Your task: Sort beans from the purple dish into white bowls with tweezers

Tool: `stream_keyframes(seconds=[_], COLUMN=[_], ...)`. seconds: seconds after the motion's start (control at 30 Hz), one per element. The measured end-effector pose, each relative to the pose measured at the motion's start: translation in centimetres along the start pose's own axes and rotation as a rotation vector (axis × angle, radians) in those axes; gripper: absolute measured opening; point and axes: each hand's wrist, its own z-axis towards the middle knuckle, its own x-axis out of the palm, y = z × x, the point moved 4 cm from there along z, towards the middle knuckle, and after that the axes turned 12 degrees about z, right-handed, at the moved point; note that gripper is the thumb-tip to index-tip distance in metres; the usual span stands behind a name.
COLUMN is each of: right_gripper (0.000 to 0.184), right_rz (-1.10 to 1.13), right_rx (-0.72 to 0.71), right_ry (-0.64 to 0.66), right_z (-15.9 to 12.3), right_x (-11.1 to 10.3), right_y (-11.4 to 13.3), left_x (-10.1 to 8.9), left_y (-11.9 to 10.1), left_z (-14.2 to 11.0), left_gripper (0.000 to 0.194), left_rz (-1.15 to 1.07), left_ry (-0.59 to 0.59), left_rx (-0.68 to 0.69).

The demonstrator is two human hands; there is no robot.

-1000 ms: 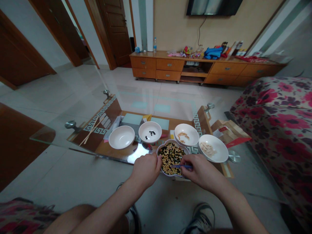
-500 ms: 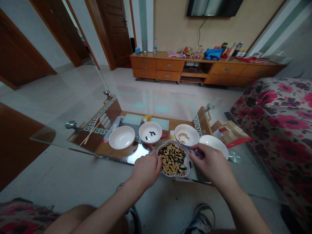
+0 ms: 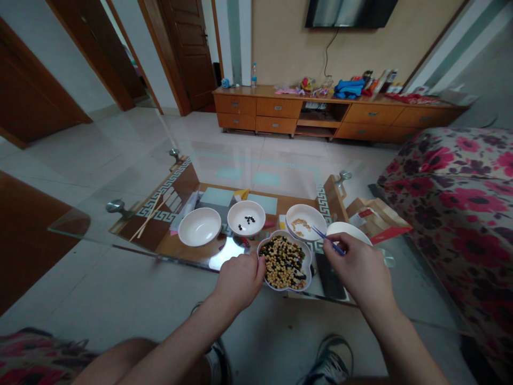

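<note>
My left hand [image 3: 242, 278] is closed on the rim of a petal-shaped bowl [image 3: 308, 262] filled with mixed yellow, black and green beans [image 3: 282, 262]. In my right hand [image 3: 363, 267] is a pair of blue tweezers [image 3: 329, 240], its tips apart and pointing left, near the right rim of a white bowl with yellow beans [image 3: 306, 215]. Whether the tips hold a bean is too small to tell. Left of it, another white bowl [image 3: 246, 211] has several black beans. A white bowl [image 3: 200, 227] at far left has nothing in it. My right hand partly hides a further white bowl [image 3: 348, 230].
Everything stands on a glass table [image 3: 88, 219] with a wooden shelf beneath. Wooden chopsticks [image 3: 150, 216] lie at left. A brown paper bag [image 3: 379, 216] is at right, beside a floral-covered seat [image 3: 460, 198]. A dark flat object [image 3: 331, 278] shows below my right hand.
My right hand has moved right with the tweezers, away from the petal-shaped bowl, uncovering the dark flat object. My left hand stays on the bowl's rim.
</note>
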Motion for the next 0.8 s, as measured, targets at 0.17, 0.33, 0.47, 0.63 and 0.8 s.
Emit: stream_keyframes(seconds=[0.17,0.33,0.47,0.63,0.8], right_gripper=[0.032,0.033,0.029,0.024,0.018], right_rz=[0.040,0.123,0.307,0.422,0.386], right_rx=[-0.011,-0.050,-0.132,-0.198,-0.208], right_ry=[-0.004,0.037,0.196,0.414,0.597], right_z=[0.0,0.0,-0.2,-1.0,-1.9], right_x=[0.1,0.5,1.2,2.3,3.4], right_y=[-0.1,0.3,1.7,3.0,3.1], left_x=[-0.1,-0.3,-0.2,-0.2,-0.3], left_y=[0.0,-0.1,-0.1,0.0,-0.1], left_z=[0.0,0.0,0.0,0.0,-0.1], left_gripper=[0.056,0.055,0.055,0.055,0.053], left_rz=[-0.008,-0.006,-0.002,-0.013,-0.005], left_ry=[-0.003,0.005,0.010,0.005,0.013], left_rx=[0.003,-0.005,0.001,0.001,0.000])
